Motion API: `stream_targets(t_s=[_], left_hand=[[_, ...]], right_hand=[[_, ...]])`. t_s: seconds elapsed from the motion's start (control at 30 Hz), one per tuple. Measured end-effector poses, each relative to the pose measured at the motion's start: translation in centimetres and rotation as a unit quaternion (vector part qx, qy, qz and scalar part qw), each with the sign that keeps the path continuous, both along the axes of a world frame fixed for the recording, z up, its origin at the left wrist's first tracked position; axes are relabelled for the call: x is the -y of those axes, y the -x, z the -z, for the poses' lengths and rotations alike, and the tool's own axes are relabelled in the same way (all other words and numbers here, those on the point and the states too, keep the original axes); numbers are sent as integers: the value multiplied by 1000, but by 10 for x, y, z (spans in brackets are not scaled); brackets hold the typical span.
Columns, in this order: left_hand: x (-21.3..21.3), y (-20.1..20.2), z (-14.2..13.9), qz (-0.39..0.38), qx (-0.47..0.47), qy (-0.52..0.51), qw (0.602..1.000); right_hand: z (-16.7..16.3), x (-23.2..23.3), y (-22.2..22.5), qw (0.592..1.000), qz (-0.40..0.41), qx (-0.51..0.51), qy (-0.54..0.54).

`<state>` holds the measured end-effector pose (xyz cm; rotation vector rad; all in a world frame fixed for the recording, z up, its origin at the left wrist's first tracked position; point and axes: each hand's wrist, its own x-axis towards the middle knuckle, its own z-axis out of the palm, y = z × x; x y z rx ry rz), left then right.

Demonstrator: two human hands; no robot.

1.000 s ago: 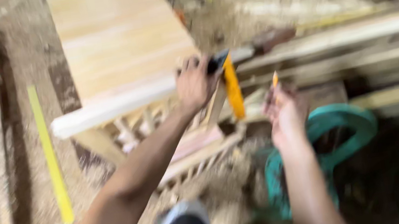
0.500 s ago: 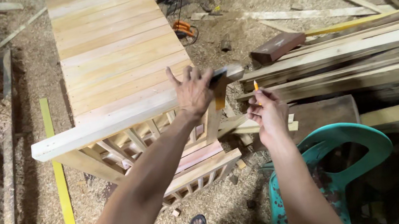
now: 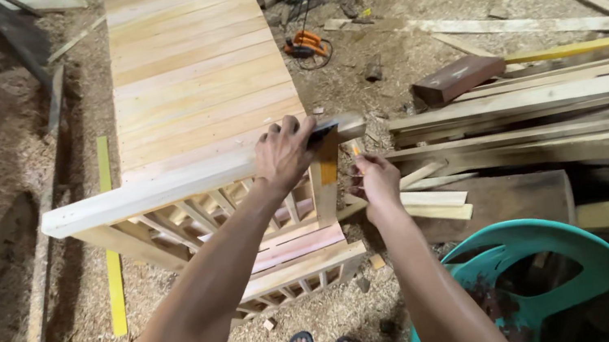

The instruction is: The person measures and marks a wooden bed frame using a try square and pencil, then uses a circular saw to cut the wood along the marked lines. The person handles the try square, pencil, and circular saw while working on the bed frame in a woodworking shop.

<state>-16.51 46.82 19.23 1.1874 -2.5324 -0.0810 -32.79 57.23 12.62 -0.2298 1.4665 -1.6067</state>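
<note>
- Left hand is flat on the end rail of the slatted wooden frame, fingers spread and pressing something dark, a try square by the look of it, with its yellowish blade hanging down the upright at the near right corner.
- Right hand sits just beside that corner, fingers pinched round a pencil, tip up near the blade.
- The frame lies across the sawdust floor, running away from the person, with its rail end nearest.
- My read: this is the marking step, square set and line not yet drawn.
- Next calls for a steady left hand so the square doesn't slip, and the pencil tip brought tight to the blade edge.
- Stacked planks lie to the right and a teal plastic chair stands near the right elbow.
</note>
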Motion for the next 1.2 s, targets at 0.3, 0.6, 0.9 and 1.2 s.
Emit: stream_targets(t_s=[0.3,0.6,0.9,1.2], left_hand=[[-4,1,-15,-25,58,-38,997],[-7,0,-19,-32,62,-52,996],[-8,-6,-25,-20,45,-55,997],[-7,-2,-22,-33,59,-85,994]], right_hand=[[17,19,-2,998,-53,-41,-21],[22,24,-8,992,-63,-78,-74],[14,31,-10,993,-67,-68,-74],[2,27,-14,991,-55,-74,-102]])
